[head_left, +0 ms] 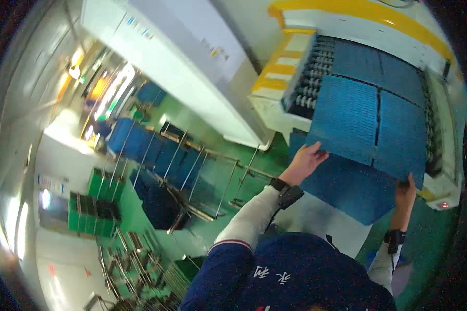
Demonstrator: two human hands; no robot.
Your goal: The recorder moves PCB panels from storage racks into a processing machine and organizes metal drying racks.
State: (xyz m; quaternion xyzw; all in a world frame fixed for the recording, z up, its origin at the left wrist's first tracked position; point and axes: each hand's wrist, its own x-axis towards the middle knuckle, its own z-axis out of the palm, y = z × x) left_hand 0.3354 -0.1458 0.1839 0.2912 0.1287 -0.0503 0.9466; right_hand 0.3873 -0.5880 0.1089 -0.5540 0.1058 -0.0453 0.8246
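Note:
A flat blue panel with rows of fine marks (pixel 347 114) lies at the outlet of a roller conveyor (pixel 307 93), its near edge out past the rollers. A dark line runs down its middle; whether it is one piece or two side by side, I cannot tell. My left hand (pixel 307 160) is closed on the near left corner, thumb on top. At the near right corner my right hand (pixel 406 193) pinches the edge, thumb up, other fingers mostly hidden. Below the panel sits a plain dark blue sheet (pixel 342 186) on a pale surface (pixel 324 212).
More blue panels (pixel 376 65) lie farther up the rollers, inside a white machine with yellow trim (pixel 290 54). A long white cabinet (pixel 192 57) stands left of it. Metal racks with blue panels (pixel 168 160) and green crates (pixel 92 215) occupy the green floor at left.

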